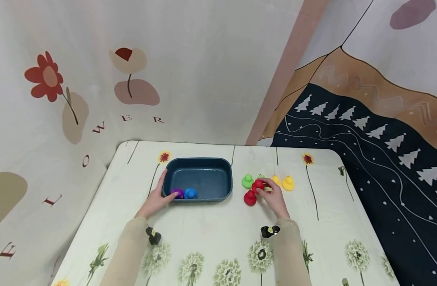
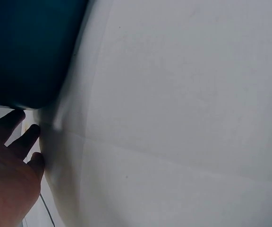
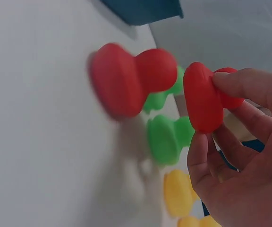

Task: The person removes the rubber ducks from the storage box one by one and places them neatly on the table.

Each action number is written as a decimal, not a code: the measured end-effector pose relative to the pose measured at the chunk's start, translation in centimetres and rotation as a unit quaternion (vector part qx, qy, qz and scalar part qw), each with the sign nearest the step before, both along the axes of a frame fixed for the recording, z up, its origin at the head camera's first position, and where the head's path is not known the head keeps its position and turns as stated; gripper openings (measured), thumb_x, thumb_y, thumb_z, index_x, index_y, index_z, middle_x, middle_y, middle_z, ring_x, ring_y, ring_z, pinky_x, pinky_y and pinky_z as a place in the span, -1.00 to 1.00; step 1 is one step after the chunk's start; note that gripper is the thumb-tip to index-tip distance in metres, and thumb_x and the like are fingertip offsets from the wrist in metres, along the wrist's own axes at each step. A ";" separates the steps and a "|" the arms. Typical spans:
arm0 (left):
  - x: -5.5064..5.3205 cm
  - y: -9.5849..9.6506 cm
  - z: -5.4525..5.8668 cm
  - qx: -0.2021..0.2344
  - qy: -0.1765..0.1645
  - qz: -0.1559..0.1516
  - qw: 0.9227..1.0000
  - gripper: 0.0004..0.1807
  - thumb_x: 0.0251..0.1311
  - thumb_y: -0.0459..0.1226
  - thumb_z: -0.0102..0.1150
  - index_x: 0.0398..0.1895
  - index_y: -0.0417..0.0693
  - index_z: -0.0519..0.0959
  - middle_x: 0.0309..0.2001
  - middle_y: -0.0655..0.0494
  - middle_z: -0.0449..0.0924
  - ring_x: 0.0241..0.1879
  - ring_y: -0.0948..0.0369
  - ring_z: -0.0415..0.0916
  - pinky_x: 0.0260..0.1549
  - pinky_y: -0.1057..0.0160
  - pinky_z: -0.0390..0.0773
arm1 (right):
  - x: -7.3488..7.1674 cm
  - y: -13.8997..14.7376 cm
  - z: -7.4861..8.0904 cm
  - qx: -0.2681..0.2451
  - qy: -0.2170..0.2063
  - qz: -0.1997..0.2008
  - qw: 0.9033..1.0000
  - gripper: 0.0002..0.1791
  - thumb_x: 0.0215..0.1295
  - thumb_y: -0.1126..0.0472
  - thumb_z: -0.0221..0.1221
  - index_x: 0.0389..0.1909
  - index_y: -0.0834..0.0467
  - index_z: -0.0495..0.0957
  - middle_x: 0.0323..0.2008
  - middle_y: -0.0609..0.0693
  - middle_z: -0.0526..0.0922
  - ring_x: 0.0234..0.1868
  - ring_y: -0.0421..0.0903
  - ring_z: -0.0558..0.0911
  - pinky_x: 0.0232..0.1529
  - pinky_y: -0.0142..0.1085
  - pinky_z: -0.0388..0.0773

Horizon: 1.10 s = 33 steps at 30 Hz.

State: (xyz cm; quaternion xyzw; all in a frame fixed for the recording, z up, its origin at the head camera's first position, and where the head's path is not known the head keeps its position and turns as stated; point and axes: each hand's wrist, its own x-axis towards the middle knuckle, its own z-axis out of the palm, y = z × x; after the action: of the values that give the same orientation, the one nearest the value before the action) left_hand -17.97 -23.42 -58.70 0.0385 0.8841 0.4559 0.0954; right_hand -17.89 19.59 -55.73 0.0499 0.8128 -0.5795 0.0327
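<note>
Pinched between the thumb and fingers of my right hand [image 1: 273, 198] is a red rubber duck [image 3: 203, 97], raised off the table in the right wrist view. Another red duck [image 1: 250, 198] stands on the cloth just in front of it. My left hand [image 1: 157, 200] holds the near left corner of a dark blue tray [image 1: 200, 200], thumb over the rim and fingers along the outer end wall. Inside the tray, near that corner, lie a purple duck [image 1: 178, 193] and a blue duck [image 1: 190, 193]. The thumb partly covers the purple one.
Behind the right hand stand green ducks [image 1: 247, 181] and yellow ducks [image 1: 287, 183], some partly hidden by it. A flower-printed cloth [image 1: 211, 234] covers the table. Printed curtains [image 1: 204, 79] hang directly behind its far edge.
</note>
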 end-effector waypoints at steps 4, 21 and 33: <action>0.0 0.0 -0.1 -0.002 -0.001 0.001 1.000 0.09 0.20 0.12 0.22 0.52 0.47 -0.40 0.51 -0.20 -0.20 0.35 -0.36 0.00 0.17 -0.39 0.10 | 0.6 0.5 -0.6 0.009 0.001 -0.008 1.000 -0.58 0.26 0.38 0.24 0.16 0.22 0.52 0.05 0.18 0.54 0.04 0.05 0.47 -0.05 -0.22 0.44; -0.1 -0.1 -0.1 0.000 0.000 0.001 1.000 0.08 0.20 0.12 0.22 0.52 0.48 -0.39 0.51 -0.21 -0.20 0.34 -0.37 -0.01 0.17 -0.39 0.09 | 1.3 1.5 -2.9 0.058 -0.019 -0.052 0.997 -0.62 0.24 0.38 0.24 0.10 0.22 0.53 0.01 0.22 0.56 -0.02 0.09 0.48 -0.03 -0.13 0.38; -0.1 0.0 -0.1 0.002 -0.002 0.002 1.000 0.09 0.20 0.10 0.24 0.52 0.48 -0.39 0.50 -0.27 -0.17 0.32 -0.39 0.02 0.17 -0.39 0.10 | 1.9 1.6 -3.5 0.048 -0.010 -0.055 0.997 -0.62 0.21 0.38 0.25 0.07 0.24 0.54 -0.09 0.19 0.57 -0.10 0.06 0.48 -0.13 -0.21 0.41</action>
State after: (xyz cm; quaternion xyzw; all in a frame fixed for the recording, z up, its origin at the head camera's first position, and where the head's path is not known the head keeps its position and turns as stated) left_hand -18.11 -23.43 -58.77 0.0360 0.8830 0.4579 0.0965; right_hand -15.98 21.17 -59.21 0.1022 0.8352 -0.5404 0.0063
